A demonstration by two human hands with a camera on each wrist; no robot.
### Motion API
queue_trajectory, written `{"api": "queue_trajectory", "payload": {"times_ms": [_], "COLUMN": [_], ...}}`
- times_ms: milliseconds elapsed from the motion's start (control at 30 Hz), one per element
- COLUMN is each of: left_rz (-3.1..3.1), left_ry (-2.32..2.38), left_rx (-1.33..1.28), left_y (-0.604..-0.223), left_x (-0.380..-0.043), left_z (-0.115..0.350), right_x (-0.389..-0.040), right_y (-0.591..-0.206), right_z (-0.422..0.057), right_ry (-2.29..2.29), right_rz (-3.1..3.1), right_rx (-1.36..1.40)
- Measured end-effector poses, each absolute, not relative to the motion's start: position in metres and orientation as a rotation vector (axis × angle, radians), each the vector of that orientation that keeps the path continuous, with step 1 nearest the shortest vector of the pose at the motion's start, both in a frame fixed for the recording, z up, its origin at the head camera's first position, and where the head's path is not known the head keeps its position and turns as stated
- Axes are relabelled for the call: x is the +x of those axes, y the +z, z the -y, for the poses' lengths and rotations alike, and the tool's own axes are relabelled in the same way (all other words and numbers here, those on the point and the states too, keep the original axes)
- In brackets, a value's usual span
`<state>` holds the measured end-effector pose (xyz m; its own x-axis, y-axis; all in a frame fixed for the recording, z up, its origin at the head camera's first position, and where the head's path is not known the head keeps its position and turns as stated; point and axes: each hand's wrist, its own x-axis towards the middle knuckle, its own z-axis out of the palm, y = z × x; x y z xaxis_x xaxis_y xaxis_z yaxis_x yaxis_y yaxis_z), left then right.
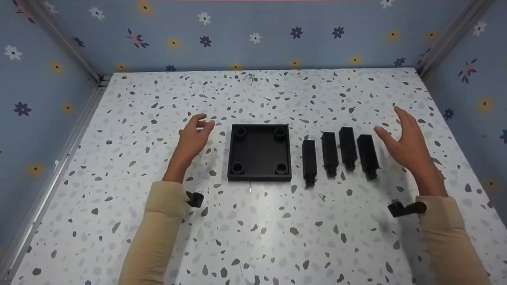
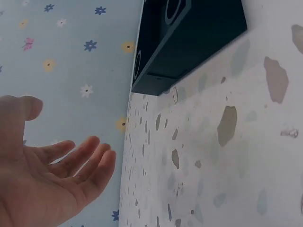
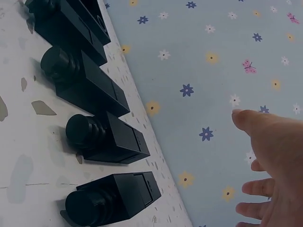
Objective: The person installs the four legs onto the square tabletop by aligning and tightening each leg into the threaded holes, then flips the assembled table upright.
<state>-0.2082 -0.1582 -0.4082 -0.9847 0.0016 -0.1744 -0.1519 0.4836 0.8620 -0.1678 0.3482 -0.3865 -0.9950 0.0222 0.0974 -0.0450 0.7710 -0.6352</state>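
A square black tray-like base with a round socket in each corner lies on the table. Several black square legs with threaded round ends lie in a row to its right: the nearest to the base, two in the middle, and the outermost. Left of the base, the left hand hovers with loosely bent fingers and holds nothing. Beyond the outermost leg, the right hand is spread with thumb apart, touching nothing. In the right wrist view the round leg ends face the camera.
The speckled white table is bounded by blue flowered walls at the back and both sides. Metal strips run along the edges. A small black camera mount sits on the left cuff, another on the right.
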Motion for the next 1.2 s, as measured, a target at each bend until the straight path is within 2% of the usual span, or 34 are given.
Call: {"api": "queue_trajectory", "payload": {"times_ms": [433, 1200], "left_rz": [-2.21, -2.141], "left_ry": [1.579, 1.507], "left_rx": [-0.077, -0.001], "left_y": [-0.425, -0.442], "left_x": [-0.205, -0.203], "left_z": [0.143, 0.135], "right_x": [-0.172, -0.173], "right_y": [-0.39, -0.424], "right_z": [-0.355, -0.359], "right_ry": [1.496, 1.846], "right_rz": [2.848, 2.895], "right_rx": [-0.152, -0.286]}}
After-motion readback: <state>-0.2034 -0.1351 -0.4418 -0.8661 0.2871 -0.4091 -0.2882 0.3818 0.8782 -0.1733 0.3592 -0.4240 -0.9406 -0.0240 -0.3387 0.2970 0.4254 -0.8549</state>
